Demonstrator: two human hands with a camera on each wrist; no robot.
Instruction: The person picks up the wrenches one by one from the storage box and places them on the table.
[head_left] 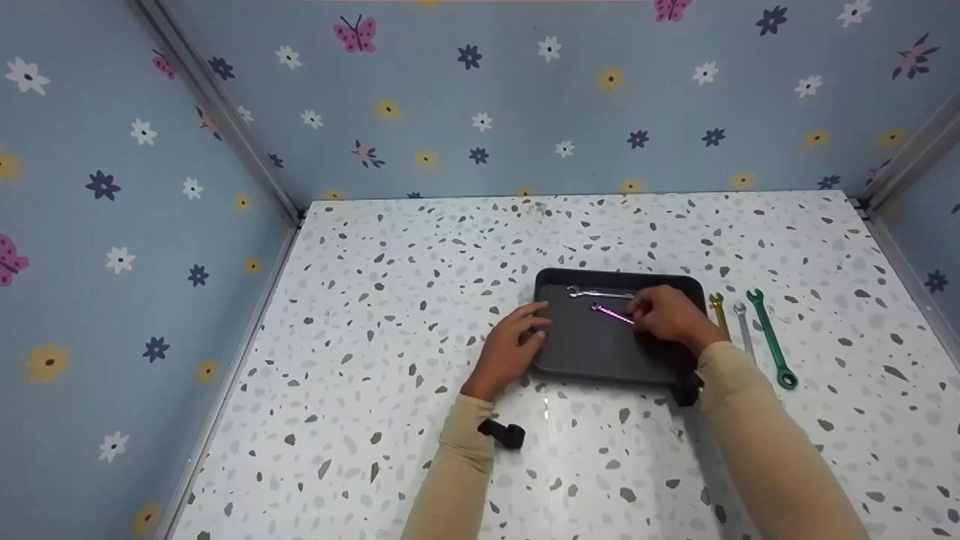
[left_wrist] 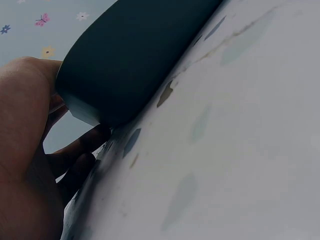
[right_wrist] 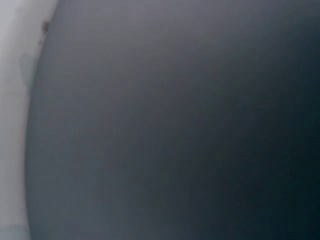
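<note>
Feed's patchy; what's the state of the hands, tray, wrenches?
Tray: open side up
Left hand: touching tray
Right hand: pinching purple wrench
Purple wrench: pinched
Inner silver wrench: lying in tray
Gold wrench: lying, partly hidden
Outer silver wrench: lying, partly hidden
Green wrench: lying outside tray

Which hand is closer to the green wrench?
The right hand. It is over the tray, to the left of the green wrench. The left hand is farther off, at the tray's left edge, with the tray in between.
</note>
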